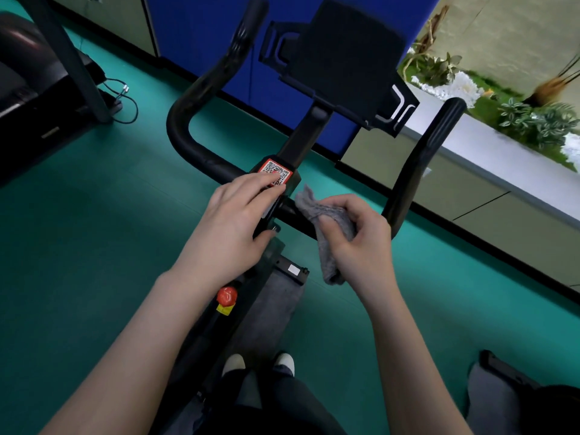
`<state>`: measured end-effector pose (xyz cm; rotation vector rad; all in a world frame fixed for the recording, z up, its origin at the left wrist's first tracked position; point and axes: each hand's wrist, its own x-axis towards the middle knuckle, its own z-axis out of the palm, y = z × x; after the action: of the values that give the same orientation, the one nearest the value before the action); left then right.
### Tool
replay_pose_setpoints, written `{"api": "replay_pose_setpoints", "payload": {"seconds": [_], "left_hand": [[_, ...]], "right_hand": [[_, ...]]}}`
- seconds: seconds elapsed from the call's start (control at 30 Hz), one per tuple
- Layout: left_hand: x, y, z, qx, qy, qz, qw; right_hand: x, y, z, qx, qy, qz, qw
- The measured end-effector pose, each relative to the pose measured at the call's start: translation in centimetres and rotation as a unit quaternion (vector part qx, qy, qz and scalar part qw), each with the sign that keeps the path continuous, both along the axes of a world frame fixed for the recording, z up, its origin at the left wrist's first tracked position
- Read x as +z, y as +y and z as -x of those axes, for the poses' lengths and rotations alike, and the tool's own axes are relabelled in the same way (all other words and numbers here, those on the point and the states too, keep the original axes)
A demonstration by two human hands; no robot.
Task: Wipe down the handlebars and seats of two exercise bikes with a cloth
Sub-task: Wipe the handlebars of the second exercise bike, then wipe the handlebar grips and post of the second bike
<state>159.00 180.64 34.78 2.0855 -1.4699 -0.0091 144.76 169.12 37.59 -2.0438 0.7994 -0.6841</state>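
The left grip (233,215) covers part of the sticker (277,170). The cloth (317,208) hides part of the handlebar (179,130), whose far left end looks blurry. The edge cuts off the left machine (18,73).

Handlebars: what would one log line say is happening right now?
phase: wiping handlebars | left hand: rests on QR sticker | right hand: grips grey cloth | grey cloth: against centre bar
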Motion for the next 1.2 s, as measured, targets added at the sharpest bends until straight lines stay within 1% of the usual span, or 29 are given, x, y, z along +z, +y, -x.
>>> {"api": "replay_pose_setpoints", "payload": {"seconds": [0.13,0.3,0.47,0.57,0.7,0.97,1.1,1.2], "left_hand": [[0.9,-0.9,1.9,-0.028,-0.011,-0.004,1.000],[1.9,-3.2,5.0,-0.062,-0.027,-0.002,0.998],[2.5,-6.5,9.5,-0.078,-0.058,-0.009,0.995],[2.6,-8.8,13.2,-0.086,-0.075,-0.024,0.993],[2.4,-12.2,19.3,-0.098,-0.095,-0.039,0.990],[0.9,-19.6,31.7,-0.121,-0.136,-0.100,0.978],[0.8,-22.3,35.3,-0.123,-0.149,-0.112,0.975],[0.7,-24.1,35.9,-0.111,-0.153,-0.122,0.974]], "right_hand": [[-0.2,-0.9,3.4,-0.070,-0.079,-0.074,0.992],[-0.3,-2.4,8.1,-0.137,-0.181,-0.154,0.962],[-1.1,-4.4,13.5,-0.184,-0.227,-0.180,0.939],[-1.3,-5.9,17.3,-0.199,-0.242,-0.191,0.930],[-1.4,-8.3,23.2,-0.215,-0.245,-0.191,0.926],[-2.6,-12.9,36.0,-0.255,-0.217,-0.196,0.922],[-2.6,-15.7,39.8,-0.291,-0.225,-0.197,0.909],[-2.4,-18.2,40.6,-0.291,-0.225,-0.191,0.910]]}}
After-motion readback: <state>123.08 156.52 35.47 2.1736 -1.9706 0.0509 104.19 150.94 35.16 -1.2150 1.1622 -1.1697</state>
